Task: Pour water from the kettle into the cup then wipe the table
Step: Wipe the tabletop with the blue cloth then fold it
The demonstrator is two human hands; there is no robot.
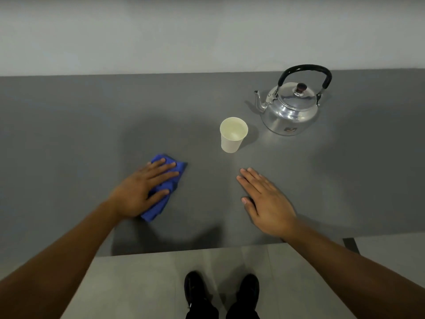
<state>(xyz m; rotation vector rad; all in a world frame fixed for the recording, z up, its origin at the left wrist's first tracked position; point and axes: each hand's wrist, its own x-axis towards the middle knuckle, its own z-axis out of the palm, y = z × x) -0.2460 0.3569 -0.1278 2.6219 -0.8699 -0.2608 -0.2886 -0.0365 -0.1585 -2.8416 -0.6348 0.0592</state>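
A shiny metal kettle (291, 111) with a black handle stands upright at the back right of the grey table (69, 134), spout pointing left. A pale paper cup (232, 135) stands upright just left and in front of it, with liquid showing inside. My left hand (140, 189) lies flat on a crumpled blue cloth (164, 201), pressing it onto the table left of centre. My right hand (264, 199) rests flat with fingers together and nothing in it, in front of the cup and apart from it.
The table's front edge (195, 250) runs just below my hands, with pale floor tiles and my two dark shoes (220, 293) beneath. A light wall rises behind the table. A dark table leg (350, 245) shows at the right.
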